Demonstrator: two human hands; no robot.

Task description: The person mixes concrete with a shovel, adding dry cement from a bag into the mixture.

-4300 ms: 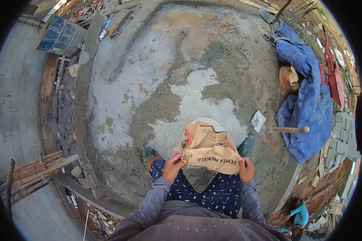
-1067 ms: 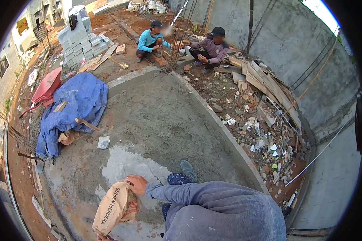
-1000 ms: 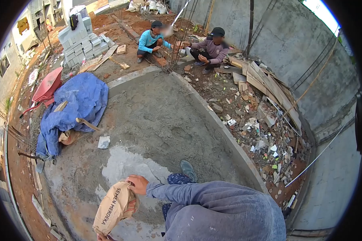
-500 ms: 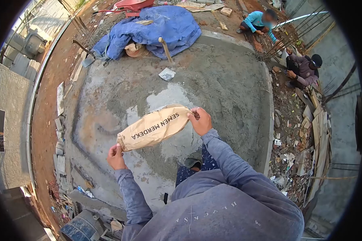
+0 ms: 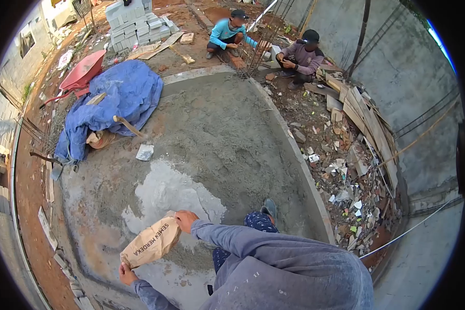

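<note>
A brown paper bag printed "SEMEN MERDEKA" is stretched between my two hands above the floor. My left hand is closed on its lower left end. At the upper right end, my right hand pinches the bag's edge. Beneath and beyond the bag lies a pale grey powder patch on the rough grey floor. A small whitish packet rests on the floor past the powder, near a wooden handle.
A blue tarp and a red wheelbarrow stand at the upper left, with stacked blocks behind. Two people crouch by the far edge. Rubble and planks lie along the right wall.
The view has turned to the right, so the tarp, packet and bag sit further left in it. One foot now shows further forward on the floor. Both hands still hold the bag.
</note>
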